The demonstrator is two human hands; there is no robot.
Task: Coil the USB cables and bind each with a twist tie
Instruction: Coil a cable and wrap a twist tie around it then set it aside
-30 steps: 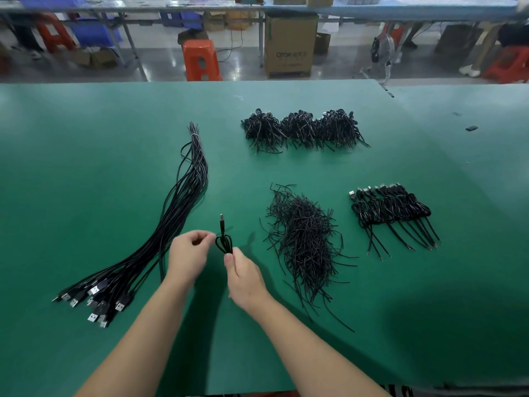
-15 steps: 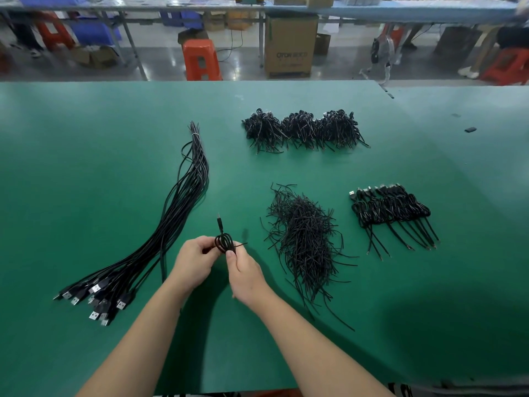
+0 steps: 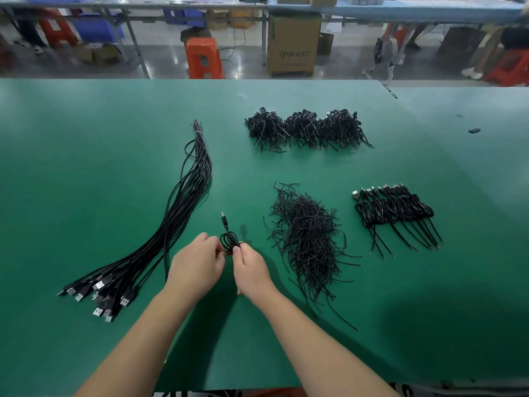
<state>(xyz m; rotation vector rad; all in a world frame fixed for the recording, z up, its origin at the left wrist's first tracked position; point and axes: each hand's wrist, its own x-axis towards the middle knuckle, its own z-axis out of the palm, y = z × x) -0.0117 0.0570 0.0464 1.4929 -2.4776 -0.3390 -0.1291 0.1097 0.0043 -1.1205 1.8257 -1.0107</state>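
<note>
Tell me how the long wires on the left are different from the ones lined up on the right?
The left bundle lies stretched out long and uncoiled; the right row is wound into small coils with short tails sticking out. The left bundle is bunched together with its plugs fanned toward the person; the right row sits side by side, plugs pointing away. The left bundle reaches much farther across the table than the right row. Both are black USB cables.

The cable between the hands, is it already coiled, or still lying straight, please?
Coiled. The cable forms a small bunch of loops with its plug pointing up, held by the left hand and right hand. Whether its tie is twisted shut, cannot tell.
</note>
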